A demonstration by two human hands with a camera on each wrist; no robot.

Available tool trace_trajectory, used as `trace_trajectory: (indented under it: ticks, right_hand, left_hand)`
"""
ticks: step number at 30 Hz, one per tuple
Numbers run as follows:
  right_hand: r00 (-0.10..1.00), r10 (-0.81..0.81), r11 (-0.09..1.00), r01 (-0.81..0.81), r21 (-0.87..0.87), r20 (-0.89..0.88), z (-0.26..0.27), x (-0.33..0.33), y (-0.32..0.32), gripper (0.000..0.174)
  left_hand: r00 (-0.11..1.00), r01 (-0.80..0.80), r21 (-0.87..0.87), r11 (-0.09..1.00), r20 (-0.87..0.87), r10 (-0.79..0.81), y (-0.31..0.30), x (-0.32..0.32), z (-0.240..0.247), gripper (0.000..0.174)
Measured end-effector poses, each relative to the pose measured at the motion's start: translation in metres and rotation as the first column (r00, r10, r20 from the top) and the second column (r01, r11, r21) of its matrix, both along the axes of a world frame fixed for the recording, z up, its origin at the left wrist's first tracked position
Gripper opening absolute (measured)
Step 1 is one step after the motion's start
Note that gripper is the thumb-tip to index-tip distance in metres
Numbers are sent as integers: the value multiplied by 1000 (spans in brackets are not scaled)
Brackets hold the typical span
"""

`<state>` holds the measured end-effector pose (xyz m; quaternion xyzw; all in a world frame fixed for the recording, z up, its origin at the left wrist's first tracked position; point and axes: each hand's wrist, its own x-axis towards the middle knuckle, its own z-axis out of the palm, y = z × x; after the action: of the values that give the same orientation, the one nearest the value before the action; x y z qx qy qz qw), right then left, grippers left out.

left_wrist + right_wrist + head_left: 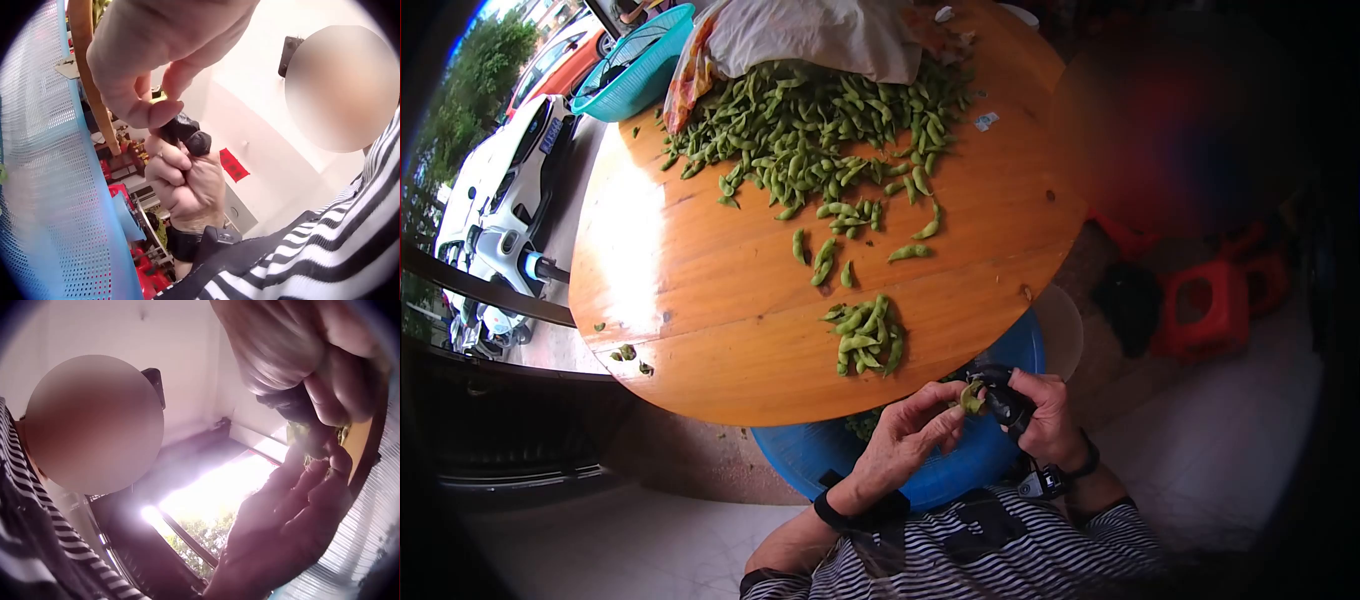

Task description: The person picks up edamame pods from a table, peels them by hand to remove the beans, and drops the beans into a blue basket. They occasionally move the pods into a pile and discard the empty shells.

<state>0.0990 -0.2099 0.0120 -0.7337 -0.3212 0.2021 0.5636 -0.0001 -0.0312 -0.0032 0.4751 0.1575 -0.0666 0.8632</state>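
Observation:
A green soybean pod [972, 397], opened out and crumpled, is between the two hands over the blue basket's rim. My left hand [910, 430] pinches it between thumb and fingertips; the left wrist view shows this hand large at the top. My right hand [1048, 418] meets it from the other side with curled fingers. Black, shiny coverings [1008, 405] wrap the right hand's fingertips at the pod. In the right wrist view the pod [300, 434] is partly hidden by fingers. A small pile of pods [865, 337] lies at the near table edge.
A wooden table [730, 350] bears a large heap of soybean pods [800, 130] under a pale cloth [810, 35]. The blue basket [795, 455] stands below the edge. A turquoise basket [640, 65] is at the far left, red stools [1200, 310] at the right.

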Motion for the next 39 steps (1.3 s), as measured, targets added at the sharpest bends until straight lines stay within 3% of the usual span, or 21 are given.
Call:
trace_trajectory:
  ticks: [3, 9, 11, 12, 14, 17, 27, 34, 39]
  right_hand:
    - [1000, -20, 1000, 20, 2, -12, 4, -1, 5, 28]
    - [984, -38, 996, 51, 69, -173, -7, 1, 6, 25]
    - [866, -23, 998, 51, 42, -500, 1, 3, 7, 16]
    - [866, -23, 998, 51, 44, -499, 0, 2, 7, 16]
    - [738, 76, 991, 15, 130, -670, -1, 1, 5, 23]
    - [643, 120, 978, 55, 202, -756, 4, -4, 6, 26]
    - [654, 235, 944, 21, 329, -719, -9, -5, 2, 27]
    - [648, 268, 943, -24, 333, -713, -12, -3, -2, 27]
    - [712, 223, 960, -43, 276, -665, -6, -3, 1, 31]
  left_hand:
    - [997, 83, -66, 994, 3, -83, 2, 0, -7, 27]
    - [998, 12, -29, 1000, 64, -10, 2, 0, -17, 19]
    - [995, -61, -30, 998, 73, 63, 1, 0, -13, 16]
    - [987, -134, -36, 990, 84, 136, 0, 1, -11, 14]
    - [984, -147, -54, 988, 92, 152, -1, 2, -13, 12]
    - [977, -185, -55, 981, 99, 189, -5, 3, -9, 9]
    - [962, -249, 142, 958, 151, 227, -9, 3, -11, 9]
    - [956, -271, 222, 937, 176, 235, -10, 2, -14, 9]
    - [942, -279, 399, 873, 291, 167, -11, 0, -15, 11]
